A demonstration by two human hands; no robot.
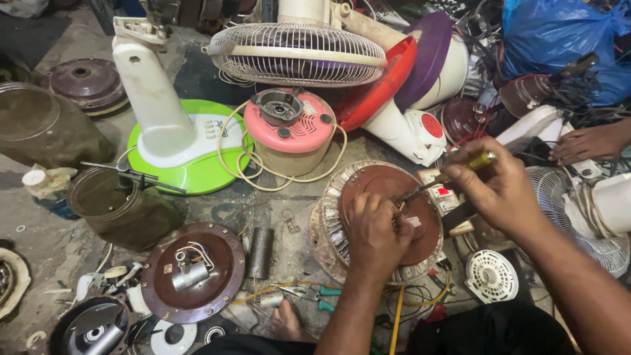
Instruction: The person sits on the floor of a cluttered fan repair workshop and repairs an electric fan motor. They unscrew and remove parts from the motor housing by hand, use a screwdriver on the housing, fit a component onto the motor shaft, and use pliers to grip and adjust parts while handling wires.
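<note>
From the head view, a red-and-white label (439, 192) lay just right of the brown round motor housing (388, 217) on the floor, where the left hand (374, 233) pressed closed and the right hand (496, 187) gripped a screwdriver (447, 177), its long axis slanting down-left toward the housing.

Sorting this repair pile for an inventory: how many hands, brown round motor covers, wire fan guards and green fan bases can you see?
Hands: 3 (left hand, right hand, another person's hand)
Brown round motor covers: 3
Wire fan guards: 2
Green fan bases: 1
Total: 9
</note>
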